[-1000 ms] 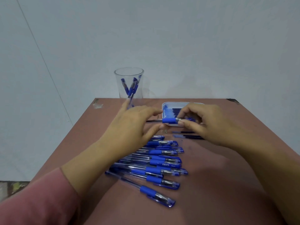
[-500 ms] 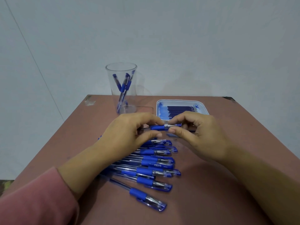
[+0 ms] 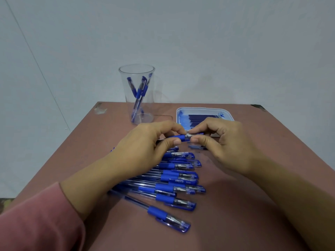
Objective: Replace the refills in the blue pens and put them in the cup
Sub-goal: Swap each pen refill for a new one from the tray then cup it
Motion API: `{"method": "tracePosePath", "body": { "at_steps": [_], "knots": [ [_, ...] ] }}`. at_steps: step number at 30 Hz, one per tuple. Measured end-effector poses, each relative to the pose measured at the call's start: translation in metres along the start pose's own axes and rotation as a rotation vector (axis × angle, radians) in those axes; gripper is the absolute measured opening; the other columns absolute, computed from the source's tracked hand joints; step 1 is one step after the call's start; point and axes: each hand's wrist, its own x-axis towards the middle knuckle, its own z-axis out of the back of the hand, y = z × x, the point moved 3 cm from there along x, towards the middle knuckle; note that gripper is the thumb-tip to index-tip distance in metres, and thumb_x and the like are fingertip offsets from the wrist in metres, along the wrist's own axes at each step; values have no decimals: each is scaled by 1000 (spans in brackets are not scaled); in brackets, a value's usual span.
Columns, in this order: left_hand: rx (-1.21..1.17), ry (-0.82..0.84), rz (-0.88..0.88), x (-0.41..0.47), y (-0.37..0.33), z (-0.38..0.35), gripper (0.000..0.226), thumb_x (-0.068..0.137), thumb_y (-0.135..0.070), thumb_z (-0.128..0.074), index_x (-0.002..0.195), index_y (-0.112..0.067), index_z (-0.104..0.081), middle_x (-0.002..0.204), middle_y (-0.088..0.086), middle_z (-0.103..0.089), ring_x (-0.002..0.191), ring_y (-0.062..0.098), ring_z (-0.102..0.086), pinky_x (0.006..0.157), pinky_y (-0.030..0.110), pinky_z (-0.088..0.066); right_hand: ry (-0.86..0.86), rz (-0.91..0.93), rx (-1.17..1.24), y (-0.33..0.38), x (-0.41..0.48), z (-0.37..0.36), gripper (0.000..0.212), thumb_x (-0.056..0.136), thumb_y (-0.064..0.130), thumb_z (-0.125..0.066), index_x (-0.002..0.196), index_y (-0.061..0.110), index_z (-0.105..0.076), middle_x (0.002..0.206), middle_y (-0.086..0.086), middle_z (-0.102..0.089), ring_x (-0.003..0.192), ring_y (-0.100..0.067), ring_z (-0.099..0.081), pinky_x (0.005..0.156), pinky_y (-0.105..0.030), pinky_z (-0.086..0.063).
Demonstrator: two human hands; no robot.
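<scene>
1. Pinching one blue pen [image 3: 178,137] at its rubber grip with the left hand [image 3: 145,147], thumb under and forefinger over. Holding it level, just above the surface [image 3: 235,214], in front of the tray [image 3: 204,109].
2. Nipping the pen's clear tip section with the right hand [image 3: 224,147], fingers [image 3: 199,141] narrow and curled round it. Probably turning the tip on its thread, though impossible to tell whether on or off.
3. Judging the pen light, stiff and slick along the clear barrel. Best taken at the blue rubber grip, as here, to avoid slipping.
4. Expecting the refills [image 3: 201,118] in the tray to be thin, bendy and easily dropped. Best lifted near the middle and fed straight in, never forced.
5. Noting what look like loose refills [image 3: 194,147] on the surface, just beneath the right hand.
6. Leaving a row of capped pens [image 3: 179,178] side by side nearer the body, partly under the left wrist. Counting about three more standing tilted in the clear cup [image 3: 149,102] at the far edge, left of the tray.
7. Minding the cup: tall, light, likely to tip if struck on the wall. Better to lower each pen in than to drop it.
</scene>
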Motion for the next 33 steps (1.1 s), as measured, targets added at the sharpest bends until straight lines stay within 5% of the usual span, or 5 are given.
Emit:
{"method": "tracePosePath", "body": {
  "at_steps": [7,10,14,22,33],
  "knots": [
    [-55,-67,2,-1,7,10,24,87,-36,-60,109,-44,-65,76,-33,-61,63,-2,-59,59,7,-42,16,-110,-84,-23,-4,21,18,81,19,-75,80,36,-66,79,14,-69,74,-5,-64,69,-17,-50],
    [18,-87,-31,0,8,12,22,81,-49,-59,102,-52,-63,71,-23,-63,61,9,-57,56,18,-47,123,-98,-202,-29,-2,16,5,82,36,-72,82,36,-66,83,10,-66,81,-11,-59,73,-33,-51],
    [71,-67,-55,0,9,12,19,83,-51,-62,98,-43,-69,73,-16,-68,62,14,-63,58,34,-54,199,-22,-352,-34,-4,19,13,75,57,-57,75,44,-61,79,17,-58,86,-2,-51,72,-25,-43],
    [181,-40,-157,2,9,10,28,87,-24,-70,115,-32,-70,87,-40,-54,78,-15,-58,64,0,-38,409,-73,-403,-44,-7,16,9,77,55,-62,79,48,-65,78,15,-53,85,-2,-47,75,-28,-39],
    [154,-78,-217,2,12,6,33,89,-47,-57,120,-40,-64,93,-18,-72,79,0,-66,66,30,-57,92,15,-87,-20,-4,6,20,88,37,-58,100,28,-71,83,15,-64,81,-4,-59,68,-11,-42]
  ]
}}
